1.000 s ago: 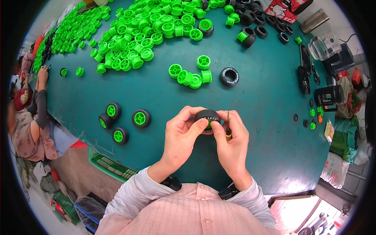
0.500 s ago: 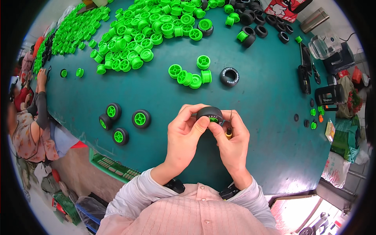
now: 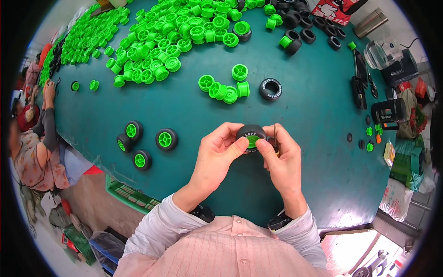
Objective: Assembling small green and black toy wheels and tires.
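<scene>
tyre (image 3: 250, 129), black, has tipped over the last half second so that more of its green hub (image 3: 252, 141) faces me, which i read as the hub sitting well inside; it is raised over the near middle of the table (image 3: 177, 106), clamped between the closed fingers of left hand (image 3: 215, 154) and right hand (image 3: 284, 161), the latter also holding a slim tool (image 3: 275, 130). around it i see four wheels (image 3: 166, 139) leftward, loose hubs (image 3: 230, 95) and a spare tyre (image 3: 263, 91) ahead, then a co-worker (image 3: 37, 159) far left and a metal flask (image 3: 370, 24) far right.
</scene>
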`<control>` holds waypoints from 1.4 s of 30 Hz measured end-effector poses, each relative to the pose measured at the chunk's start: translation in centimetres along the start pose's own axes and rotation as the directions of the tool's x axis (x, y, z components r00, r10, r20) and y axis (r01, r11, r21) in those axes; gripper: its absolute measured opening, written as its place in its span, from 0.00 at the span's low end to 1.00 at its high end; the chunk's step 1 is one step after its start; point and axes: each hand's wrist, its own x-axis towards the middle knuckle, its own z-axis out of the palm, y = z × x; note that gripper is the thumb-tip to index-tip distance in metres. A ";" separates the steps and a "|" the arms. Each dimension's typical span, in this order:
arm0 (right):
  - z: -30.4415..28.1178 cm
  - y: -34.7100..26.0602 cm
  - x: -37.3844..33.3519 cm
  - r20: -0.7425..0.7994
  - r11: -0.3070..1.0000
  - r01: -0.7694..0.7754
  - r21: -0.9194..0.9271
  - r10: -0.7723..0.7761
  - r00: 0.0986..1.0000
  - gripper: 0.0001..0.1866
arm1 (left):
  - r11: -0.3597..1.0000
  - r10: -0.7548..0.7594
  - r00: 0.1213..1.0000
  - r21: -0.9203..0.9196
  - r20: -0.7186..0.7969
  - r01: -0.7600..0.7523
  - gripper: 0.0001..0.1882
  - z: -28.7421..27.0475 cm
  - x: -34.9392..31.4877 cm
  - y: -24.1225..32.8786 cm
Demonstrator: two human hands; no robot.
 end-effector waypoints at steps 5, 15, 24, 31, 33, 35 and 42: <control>-0.5 0.2 -0.1 0.107 0.966 -0.136 0.218 0.115 0.988 0.09 | 0.989 -0.039 0.991 -0.137 0.127 0.056 0.14 -1.6 0.5 -0.7; 0.1 0.2 -0.3 0.007 0.969 0.183 -0.165 -0.184 0.983 0.15 | 0.982 0.055 0.998 0.180 0.032 -0.060 0.15 0.1 0.1 0.8; 1.1 0.4 -1.1 -0.077 0.995 0.089 -0.036 -0.091 0.993 0.10 | 0.999 -0.016 1.000 -0.050 -0.026 0.015 0.17 -0.3 0.2 0.1; -0.7 -0.4 -0.1 0.024 0.959 0.148 -0.242 -0.147 0.989 0.09 | 0.993 0.034 0.999 0.113 -0.009 -0.032 0.14 0.7 -0.4 0.5; -0.3 -1.1 -0.2 0.027 0.949 0.172 -0.265 -0.171 0.985 0.08 | 0.987 0.055 0.998 0.150 -0.016 -0.052 0.12 0.4 -0.2 0.5; 0.3 -1.1 -0.3 -0.009 0.949 0.192 -0.249 -0.200 0.980 0.08 | 0.979 0.084 0.996 0.186 -0.024 -0.078 0.11 0.5 -0.2 0.5; 0.0 -0.3 -0.1 0.069 0.982 -0.167 0.083 0.161 0.984 0.08 | 0.986 0.026 1.000 0.162 -0.003 -0.025 0.10 0.1 -0.4 0.5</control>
